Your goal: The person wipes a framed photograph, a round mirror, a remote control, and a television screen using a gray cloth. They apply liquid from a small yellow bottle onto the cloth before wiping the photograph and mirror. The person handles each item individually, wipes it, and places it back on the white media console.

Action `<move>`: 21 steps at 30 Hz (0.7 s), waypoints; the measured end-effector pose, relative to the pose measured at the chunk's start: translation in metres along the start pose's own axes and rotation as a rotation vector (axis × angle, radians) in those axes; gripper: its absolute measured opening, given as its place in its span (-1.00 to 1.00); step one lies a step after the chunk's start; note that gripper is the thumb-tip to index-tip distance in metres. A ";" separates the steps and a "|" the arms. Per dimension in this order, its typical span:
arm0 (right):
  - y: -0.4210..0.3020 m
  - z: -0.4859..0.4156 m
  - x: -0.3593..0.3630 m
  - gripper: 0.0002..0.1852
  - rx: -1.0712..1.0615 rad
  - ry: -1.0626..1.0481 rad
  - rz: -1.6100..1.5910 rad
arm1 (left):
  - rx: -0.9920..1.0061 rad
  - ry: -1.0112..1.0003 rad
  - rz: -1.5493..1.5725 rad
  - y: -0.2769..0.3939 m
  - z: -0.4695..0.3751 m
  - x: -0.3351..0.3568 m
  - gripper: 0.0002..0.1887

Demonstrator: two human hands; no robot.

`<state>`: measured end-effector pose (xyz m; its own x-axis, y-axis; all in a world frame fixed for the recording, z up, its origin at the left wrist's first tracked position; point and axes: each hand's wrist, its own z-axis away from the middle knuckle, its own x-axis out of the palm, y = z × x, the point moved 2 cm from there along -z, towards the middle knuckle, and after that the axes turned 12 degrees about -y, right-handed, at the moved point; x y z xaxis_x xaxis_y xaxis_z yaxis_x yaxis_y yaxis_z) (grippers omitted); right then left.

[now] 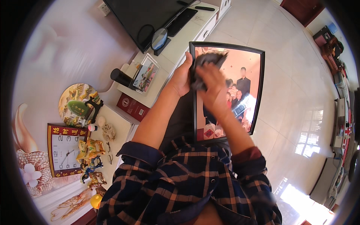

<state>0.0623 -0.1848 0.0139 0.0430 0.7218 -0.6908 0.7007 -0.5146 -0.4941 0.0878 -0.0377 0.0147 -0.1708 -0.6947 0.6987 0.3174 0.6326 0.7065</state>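
Note:
A large black-framed group photograph [243, 64] is held up before me, its glossy front bearing a bright reflection. My left hand [182, 76] grips the frame's left edge, thumb up along its side. With fingers spread over it, my right hand [212, 84] presses a dark grey cloth [211, 58] against the upper left part of the picture. The right hand and cloth are blurred. The cloth covers that part of the photograph, and my right forearm hides some of its lower middle.
Left of the frame, a white cabinet [180, 46] bears a television [140, 17], a round ornament [159, 38], a small framed photo [146, 73] and a black cylinder [121, 76]. Nearer stand a wall clock [66, 152], horse figurines [91, 150] and glasses [109, 153]. Tiled floor [281, 92] lies right.

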 end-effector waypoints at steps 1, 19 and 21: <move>-0.011 0.021 0.014 -0.27 -0.022 -0.036 0.005 | -0.056 -0.089 0.005 -0.002 -0.005 -0.024 -0.14; -0.041 -0.099 -0.122 -0.40 -0.338 -0.030 0.155 | -0.091 0.034 -0.179 -0.097 0.071 -0.019 -0.53; -0.049 -0.115 -0.090 -0.58 -0.480 -0.226 0.308 | -0.119 0.022 -0.180 -0.111 0.074 -0.029 -0.56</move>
<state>0.1060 -0.1713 0.1615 0.1792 0.4296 -0.8851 0.9251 -0.3798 0.0030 -0.0119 -0.0625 -0.0752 -0.2151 -0.8010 0.5587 0.3917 0.4533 0.8007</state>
